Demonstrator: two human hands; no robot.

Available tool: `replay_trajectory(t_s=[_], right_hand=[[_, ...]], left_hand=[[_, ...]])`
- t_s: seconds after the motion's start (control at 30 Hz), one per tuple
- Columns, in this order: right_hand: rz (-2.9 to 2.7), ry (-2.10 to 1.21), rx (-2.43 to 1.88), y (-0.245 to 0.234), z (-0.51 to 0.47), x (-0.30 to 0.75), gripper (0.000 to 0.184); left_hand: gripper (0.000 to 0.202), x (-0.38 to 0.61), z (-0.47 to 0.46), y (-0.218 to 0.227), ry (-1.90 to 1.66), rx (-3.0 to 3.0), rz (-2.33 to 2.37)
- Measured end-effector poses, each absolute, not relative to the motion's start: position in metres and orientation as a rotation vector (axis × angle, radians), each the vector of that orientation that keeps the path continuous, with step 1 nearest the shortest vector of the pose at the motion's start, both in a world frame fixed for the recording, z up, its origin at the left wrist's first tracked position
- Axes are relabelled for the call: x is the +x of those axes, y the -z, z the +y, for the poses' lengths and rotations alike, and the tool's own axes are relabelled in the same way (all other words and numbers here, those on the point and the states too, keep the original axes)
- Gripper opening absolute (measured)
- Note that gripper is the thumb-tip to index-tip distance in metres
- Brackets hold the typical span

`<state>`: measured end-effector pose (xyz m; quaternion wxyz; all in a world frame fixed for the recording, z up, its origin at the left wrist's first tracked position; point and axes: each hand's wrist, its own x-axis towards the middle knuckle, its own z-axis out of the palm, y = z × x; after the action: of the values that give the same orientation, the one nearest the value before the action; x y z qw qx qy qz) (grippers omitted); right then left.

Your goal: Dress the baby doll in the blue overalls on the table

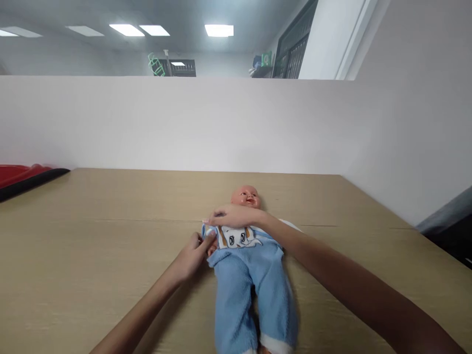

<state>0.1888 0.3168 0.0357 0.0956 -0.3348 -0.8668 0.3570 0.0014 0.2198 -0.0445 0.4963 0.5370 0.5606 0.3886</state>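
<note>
The left hand is pinching the blue romper at the baby doll's side, while the right hand is pressing flat just above that pinch, fingers together; tugging sideways is likely risking the doll sliding across the wooden table

The doll's chest hides under the right hand — its feet and the red tray run off-frame.

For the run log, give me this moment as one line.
left hand: grips blue outfit at doll's side | right hand: on doll chest | doll: on back, table
</note>
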Motion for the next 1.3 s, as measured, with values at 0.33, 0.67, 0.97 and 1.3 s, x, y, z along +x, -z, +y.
replay_trajectory(t_s=[0.33,0.67,0.97,1.3], right_hand=[[-2.291,-0.505,-1.378,-0.017,0.278,0.177,0.021],[-2.517,-0.831,-1.364,-0.034,0.292,0.185,0.037],[-2.460,-0.479,-1.475,-0.036,0.294,0.164,0.024],[-2.323,-0.130,-1.869,-0.036,0.299,0.205,0.029]], left_hand=[[0.062,-0.024,0.208,0.005,-0.537,1.637,1.307],[0.074,-0.023,0.214,-0.008,-0.377,1.740,1.511],[0.033,-0.004,0.191,-0.005,-0.406,2.451,1.815],[0.049,-0.073,0.194,0.025,-0.532,2.111,1.844]])
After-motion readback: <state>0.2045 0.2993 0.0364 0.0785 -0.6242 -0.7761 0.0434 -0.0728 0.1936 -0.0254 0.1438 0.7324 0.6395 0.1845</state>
